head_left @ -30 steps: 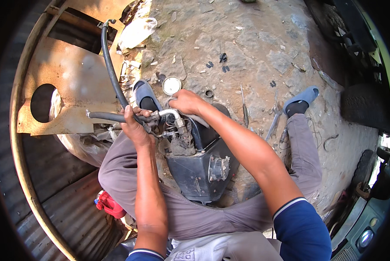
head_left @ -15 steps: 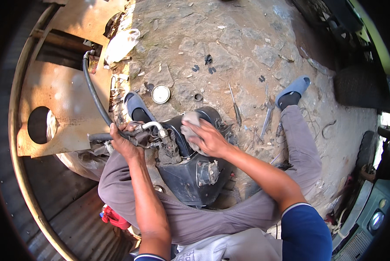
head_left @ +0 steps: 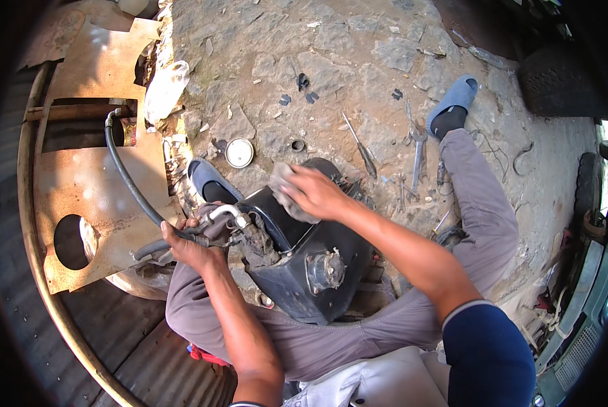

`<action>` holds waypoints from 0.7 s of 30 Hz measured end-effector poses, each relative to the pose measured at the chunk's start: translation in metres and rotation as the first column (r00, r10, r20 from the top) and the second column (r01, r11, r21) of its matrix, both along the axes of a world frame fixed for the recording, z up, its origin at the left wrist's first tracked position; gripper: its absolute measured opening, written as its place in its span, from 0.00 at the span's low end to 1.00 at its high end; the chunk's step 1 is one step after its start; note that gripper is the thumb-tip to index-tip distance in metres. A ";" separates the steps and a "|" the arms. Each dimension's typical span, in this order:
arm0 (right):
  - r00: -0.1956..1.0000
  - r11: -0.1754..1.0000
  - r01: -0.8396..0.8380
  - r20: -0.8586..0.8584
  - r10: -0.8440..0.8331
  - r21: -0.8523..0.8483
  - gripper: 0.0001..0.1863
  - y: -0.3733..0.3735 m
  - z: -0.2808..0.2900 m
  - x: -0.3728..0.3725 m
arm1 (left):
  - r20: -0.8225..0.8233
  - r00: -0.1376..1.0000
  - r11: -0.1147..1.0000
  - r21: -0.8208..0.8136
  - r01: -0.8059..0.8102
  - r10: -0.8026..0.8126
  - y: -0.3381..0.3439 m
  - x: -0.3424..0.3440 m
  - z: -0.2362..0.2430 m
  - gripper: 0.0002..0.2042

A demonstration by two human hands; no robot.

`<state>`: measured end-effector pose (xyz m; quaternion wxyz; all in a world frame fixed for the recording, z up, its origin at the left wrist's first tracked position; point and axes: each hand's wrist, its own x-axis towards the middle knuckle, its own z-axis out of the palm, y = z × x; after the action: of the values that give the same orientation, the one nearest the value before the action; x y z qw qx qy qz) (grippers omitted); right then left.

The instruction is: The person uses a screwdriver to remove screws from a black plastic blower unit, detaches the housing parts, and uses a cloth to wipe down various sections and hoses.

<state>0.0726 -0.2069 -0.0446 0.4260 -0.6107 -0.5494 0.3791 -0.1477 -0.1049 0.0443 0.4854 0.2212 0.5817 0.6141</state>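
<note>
A black metal tank (head_left: 297,288) with a round capped neck (head_left: 326,270) stands between my legs. My right hand (head_left: 323,195) presses a grey rag (head_left: 285,198) onto its upper far surface, with the fingers bent over the cloth. My left hand (head_left: 194,249) is wrapped round a black rubber hose (head_left: 129,175) close to its end, left of the tank. Beside that hand, a silvery bent pipe (head_left: 224,213) rises out of dark, grimy material (head_left: 258,244) against the tank's left side. The left fingertips are partly hidden.
On the stony ground lie a screwdriver (head_left: 361,148), a wrench (head_left: 418,159), a round lid (head_left: 239,153), a small ring (head_left: 297,145) and several dark bits. A cut-out brown sheet (head_left: 107,203) and a white plastic bag (head_left: 166,91) are at left. A tyre (head_left: 563,81) stands far right.
My right hand and the rag have slid a little left and farther away across the tank. The left hand keeps its hold on the hose. The whole view has shifted slightly.
</note>
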 end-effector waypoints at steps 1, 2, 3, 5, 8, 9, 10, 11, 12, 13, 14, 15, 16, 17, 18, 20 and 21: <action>1.000 0.997 0.024 -0.010 -0.023 0.070 0.13 -0.024 0.003 0.003 | -0.002 1.000 1.000 0.002 0.006 -0.006 -0.001 0.000 -0.001 0.18; 0.996 0.993 -0.081 0.019 0.083 -0.091 0.13 -0.045 0.011 0.008 | -0.012 1.000 1.000 0.003 0.007 -0.007 -0.002 -0.006 -0.004 0.18; 0.996 0.999 -0.044 0.074 0.045 -0.015 0.14 -0.063 0.004 0.001 | -0.017 1.000 1.000 0.012 0.012 -0.012 -0.001 -0.009 -0.005 0.18; 0.994 0.997 0.038 0.095 -0.044 0.062 0.13 -0.063 -0.004 -0.005 | 0.004 0.999 0.998 0.036 0.041 -0.041 0.002 -0.018 -0.012 0.17; 0.994 0.992 0.111 0.014 -0.112 0.052 0.14 0.000 -0.028 -0.022 | 0.023 0.997 0.996 0.035 0.077 -0.078 0.004 -0.028 -0.017 0.17; 0.995 0.994 0.102 0.007 -0.102 0.045 0.14 0.029 -0.038 -0.024 | 0.032 0.995 0.996 0.022 0.089 -0.090 0.004 -0.021 -0.013 0.17; 0.999 0.999 0.011 -0.043 -0.013 -0.049 0.14 0.056 -0.051 -0.029 | 0.043 0.993 0.994 0.004 0.112 -0.112 0.004 -0.016 -0.010 0.17; 0.992 0.988 -0.092 -0.097 0.080 -0.121 0.14 0.084 -0.059 -0.032 | 0.003 0.995 0.995 0.032 0.098 -0.098 0.008 -0.019 -0.015 0.17; 0.984 0.974 -0.162 -0.104 0.147 -0.156 0.15 0.104 -0.063 -0.034 | -0.010 0.994 0.994 0.035 0.105 -0.105 0.009 -0.015 -0.013 0.17; 0.968 0.950 -0.242 -0.114 0.224 -0.195 0.16 0.113 -0.064 -0.038 | -0.022 0.995 0.994 0.034 0.101 -0.101 0.007 -0.012 -0.010 0.18; 0.967 0.936 -0.253 -0.091 0.238 -0.246 0.17 0.111 -0.064 -0.038 | -0.033 0.994 0.994 0.033 0.101 -0.100 0.006 -0.010 -0.009 0.18; 0.966 0.920 -0.258 -0.068 0.249 -0.296 0.18 0.108 -0.065 -0.037 | -0.065 0.995 0.995 0.056 0.084 -0.081 0.007 -0.009 -0.010 0.18; 0.964 0.903 -0.261 -0.039 0.264 -0.342 0.20 0.108 -0.062 -0.034 | -0.047 0.995 0.995 0.044 0.085 -0.083 0.007 -0.005 -0.008 0.18; 0.963 0.889 -0.267 -0.076 0.258 -0.371 0.26 0.089 -0.050 -0.028 | -0.032 0.997 0.997 0.028 0.078 -0.077 0.004 -0.002 -0.004 0.18; 0.981 0.930 -0.193 -0.064 0.182 -0.313 0.26 0.068 -0.050 -0.025 | -0.016 0.997 0.997 0.010 0.075 -0.074 0.000 0.000 -0.003 0.17; 0.997 0.979 -0.078 -0.007 0.078 -0.189 0.24 0.032 -0.039 -0.013 | -0.011 0.995 0.994 0.043 0.100 -0.099 -0.005 -0.002 -0.012 0.18; 0.998 0.990 -0.041 0.038 0.047 -0.131 0.22 0.018 -0.031 -0.007 | -0.012 0.993 0.991 0.060 0.115 -0.115 -0.007 -0.003 -0.018 0.18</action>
<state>0.0657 -0.1887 -0.0753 0.3653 -0.6326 -0.5456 0.4108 -0.1509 -0.1120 0.0262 0.5106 0.2717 0.5512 0.6014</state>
